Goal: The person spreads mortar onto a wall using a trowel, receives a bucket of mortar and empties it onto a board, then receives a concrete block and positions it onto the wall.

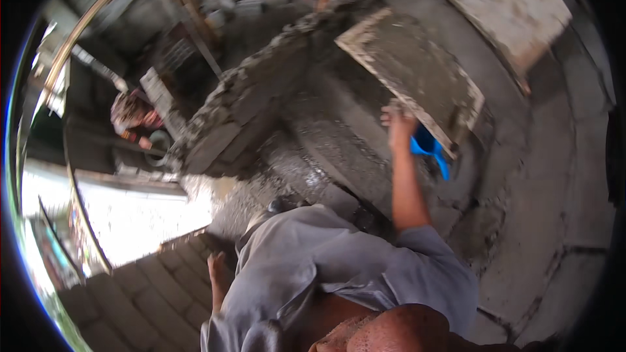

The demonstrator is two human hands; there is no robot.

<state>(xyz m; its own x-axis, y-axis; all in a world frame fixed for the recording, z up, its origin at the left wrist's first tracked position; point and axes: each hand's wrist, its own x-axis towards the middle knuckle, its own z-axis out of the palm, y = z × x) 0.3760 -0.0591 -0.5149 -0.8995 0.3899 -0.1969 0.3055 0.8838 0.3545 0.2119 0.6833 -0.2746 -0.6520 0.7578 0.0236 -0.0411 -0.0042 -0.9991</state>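
A: Head view. Where to find the mortar-smeared board [427,68]?

B: To the right of the ragged masonry wall [257,85]. Note the pale, chipped rim and the grey, wet-looking coating.

A: State of the fingers?

B: Right hand [399,124]: right of the wall, at the wall-facing edge of the board. Fingers loosely bent, but blurred; cannot tell whether gripping or merely touching. Left hand [218,270]: on the near side of the wall, well apart from the board; too small to tell how wide the fingers.

A: And the blue scoop [427,142]?

B: Farther right of the wall than the right hand, just beside it, partly hidden by the board. Cannot tell if held. Judge as light and stiff; take by the narrow projecting end.

A: Handling of the board?

B: Expect stiffness, much weight from the coating, slippery patches, a crumbly rim. Grasp by opposite edges; keep level.
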